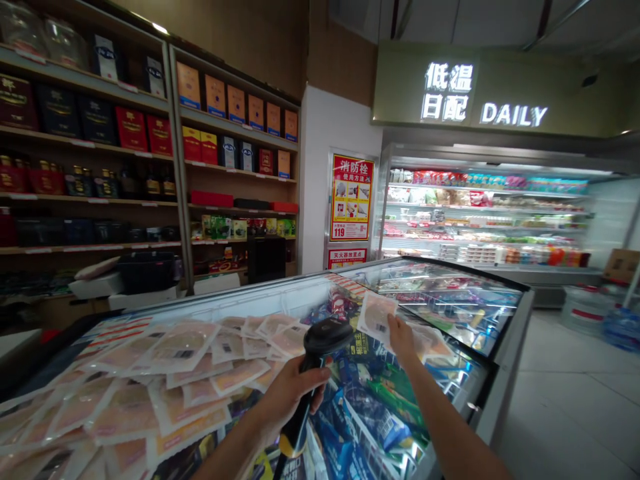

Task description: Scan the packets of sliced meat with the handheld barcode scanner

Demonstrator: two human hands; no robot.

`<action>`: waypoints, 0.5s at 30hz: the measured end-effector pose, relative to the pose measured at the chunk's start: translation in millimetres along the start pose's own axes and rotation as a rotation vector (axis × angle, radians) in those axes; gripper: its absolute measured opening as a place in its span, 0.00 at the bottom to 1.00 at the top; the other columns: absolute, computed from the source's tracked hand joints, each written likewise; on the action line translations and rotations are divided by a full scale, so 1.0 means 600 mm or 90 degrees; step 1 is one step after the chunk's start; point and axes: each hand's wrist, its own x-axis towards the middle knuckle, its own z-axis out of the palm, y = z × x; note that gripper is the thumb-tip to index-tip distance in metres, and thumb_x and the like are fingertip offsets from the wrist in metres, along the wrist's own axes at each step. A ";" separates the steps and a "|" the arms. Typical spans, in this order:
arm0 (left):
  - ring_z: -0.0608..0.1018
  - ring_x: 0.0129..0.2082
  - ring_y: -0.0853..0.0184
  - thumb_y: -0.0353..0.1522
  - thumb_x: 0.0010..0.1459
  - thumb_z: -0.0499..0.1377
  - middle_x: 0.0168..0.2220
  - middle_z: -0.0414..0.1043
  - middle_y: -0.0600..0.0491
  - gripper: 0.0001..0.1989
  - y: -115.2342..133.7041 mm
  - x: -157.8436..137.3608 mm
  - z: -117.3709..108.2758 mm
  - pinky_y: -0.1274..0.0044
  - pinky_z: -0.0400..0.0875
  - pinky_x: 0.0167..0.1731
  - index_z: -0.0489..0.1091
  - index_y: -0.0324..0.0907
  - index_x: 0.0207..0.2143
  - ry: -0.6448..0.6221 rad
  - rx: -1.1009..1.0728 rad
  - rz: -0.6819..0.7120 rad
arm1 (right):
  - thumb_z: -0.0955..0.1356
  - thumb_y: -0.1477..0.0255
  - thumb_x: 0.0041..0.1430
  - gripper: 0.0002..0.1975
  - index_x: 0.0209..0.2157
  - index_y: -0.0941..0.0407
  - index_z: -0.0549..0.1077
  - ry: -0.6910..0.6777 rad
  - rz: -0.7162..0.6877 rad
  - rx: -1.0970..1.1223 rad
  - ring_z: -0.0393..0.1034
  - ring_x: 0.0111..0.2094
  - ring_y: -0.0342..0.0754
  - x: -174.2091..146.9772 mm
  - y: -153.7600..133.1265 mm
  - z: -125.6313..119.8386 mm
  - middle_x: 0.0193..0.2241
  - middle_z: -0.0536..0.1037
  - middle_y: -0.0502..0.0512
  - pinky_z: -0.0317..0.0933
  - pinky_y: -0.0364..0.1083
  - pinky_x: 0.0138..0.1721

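My left hand is wrapped round the handle of a black barcode scanner, its head tilted up and toward the right. A flat, clear packet with a round pale item and a barcode label is pinched at its lower right corner by my right hand. Left of the scanner, many similar packets lie overlapping in a loose heap on the glass top of a chest freezer. A few more packets lie just behind my right hand. What the round items are I cannot make out.
Blue and green bags show beneath the freezer's glass. Behind it on the left stand shelves of boxes and bottles. A lit open fridge runs along the back right. Large water bottles stand on the tiled floor.
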 end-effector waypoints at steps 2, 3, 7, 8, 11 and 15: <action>0.61 0.12 0.77 0.37 0.42 0.57 0.15 0.59 0.59 0.14 0.000 0.002 -0.012 0.81 0.53 0.14 0.62 0.37 0.30 0.030 -0.010 -0.009 | 0.56 0.62 0.48 0.17 0.21 0.58 0.68 0.014 -0.004 -0.098 0.62 0.24 0.49 0.018 0.008 -0.017 0.18 0.69 0.55 0.52 0.45 0.27; 0.60 0.12 0.77 0.37 0.42 0.57 0.15 0.59 0.59 0.14 0.001 0.002 -0.018 0.82 0.53 0.14 0.63 0.37 0.30 0.051 -0.014 -0.010 | 0.57 0.64 0.48 0.16 0.22 0.59 0.69 0.017 0.001 -0.144 0.62 0.25 0.50 0.027 0.013 -0.026 0.19 0.70 0.56 0.52 0.45 0.28; 0.61 0.13 0.77 0.37 0.43 0.57 0.16 0.59 0.60 0.11 0.011 -0.001 -0.047 0.82 0.54 0.15 0.63 0.37 0.26 0.113 -0.032 -0.020 | 0.58 0.67 0.48 0.14 0.28 0.60 0.71 0.026 0.045 -0.302 0.65 0.31 0.55 0.056 0.037 -0.058 0.26 0.72 0.62 0.52 0.49 0.31; 0.61 0.14 0.77 0.37 0.43 0.57 0.16 0.59 0.59 0.11 0.015 -0.001 -0.054 0.82 0.54 0.15 0.63 0.37 0.25 0.121 -0.033 -0.030 | 0.58 0.68 0.48 0.14 0.30 0.59 0.71 0.024 0.057 -0.331 0.65 0.33 0.56 0.062 0.041 -0.065 0.27 0.72 0.63 0.53 0.49 0.31; 0.62 0.14 0.77 0.37 0.43 0.57 0.16 0.60 0.59 0.12 0.020 -0.003 -0.069 0.82 0.55 0.16 0.62 0.37 0.25 0.138 -0.033 -0.046 | 0.60 0.69 0.46 0.15 0.35 0.58 0.70 0.018 0.085 -0.392 0.65 0.34 0.58 0.073 0.043 -0.087 0.30 0.73 0.65 0.54 0.52 0.32; 0.62 0.14 0.77 0.38 0.42 0.57 0.18 0.61 0.59 0.14 0.022 -0.003 -0.075 0.82 0.55 0.16 0.63 0.37 0.29 0.156 -0.041 -0.047 | 0.62 0.72 0.43 0.22 0.43 0.61 0.66 0.029 0.062 -0.425 0.61 0.42 0.62 0.063 0.015 -0.090 0.39 0.69 0.70 0.52 0.56 0.37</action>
